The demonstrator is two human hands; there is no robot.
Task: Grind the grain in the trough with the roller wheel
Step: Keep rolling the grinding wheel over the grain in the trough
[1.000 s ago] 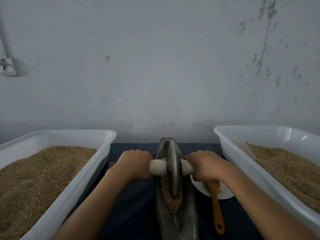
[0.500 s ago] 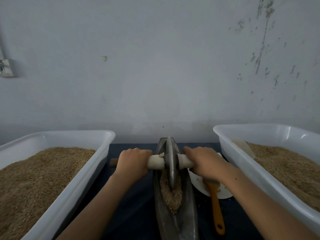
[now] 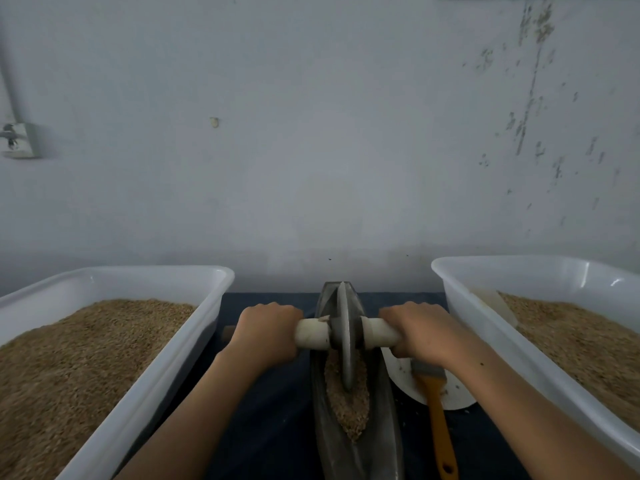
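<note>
Both grips clench the roller wheel's pale axle handle (image 3: 311,334), left hand (image 3: 265,329) and right hand (image 3: 420,329) flanking the upright metal disc (image 3: 344,337), which stands in grain (image 3: 348,403) within the dark trough (image 3: 381,427) below.

We find no readable text, labels, brands, numbers or signs on anything in view, neither wall, tubs nor tools
</note>
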